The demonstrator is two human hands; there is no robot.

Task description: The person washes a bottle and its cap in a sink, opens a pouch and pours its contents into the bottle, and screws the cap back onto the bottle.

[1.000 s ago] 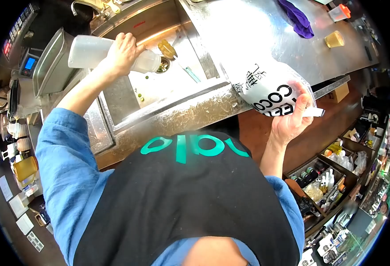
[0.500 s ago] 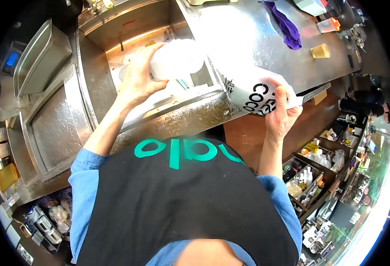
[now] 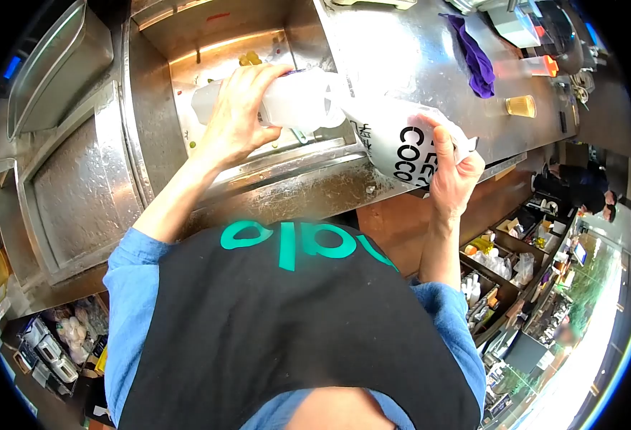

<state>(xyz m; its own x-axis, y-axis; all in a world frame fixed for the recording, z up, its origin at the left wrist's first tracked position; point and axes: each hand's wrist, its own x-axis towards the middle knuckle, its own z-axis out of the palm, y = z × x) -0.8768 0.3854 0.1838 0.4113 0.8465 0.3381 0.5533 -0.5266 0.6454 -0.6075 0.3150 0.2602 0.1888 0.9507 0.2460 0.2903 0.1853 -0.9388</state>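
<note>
My left hand is wrapped around a translucent white plastic container, tilted nearly sideways over the sink. Its open mouth faces right. In my right hand is the gathered end of a white bag with large black "COCO" lettering. The bag's narrow corner points left and meets the container's mouth; whether it goes inside I cannot tell. Small yellowish-green bits lie on the sink floor beyond my left hand.
On the steel counter lie a purple cloth, a small amber cup and a clear orange-capped bottle. A deep metal pan stands left of the sink. Stocked shelves and a person are at the right.
The bag has shifted slightly left, its corner now at the container's mouth. The container shows more clearly and has moved a little right. Both hands keep their hold; the head view has shifted slightly.
</note>
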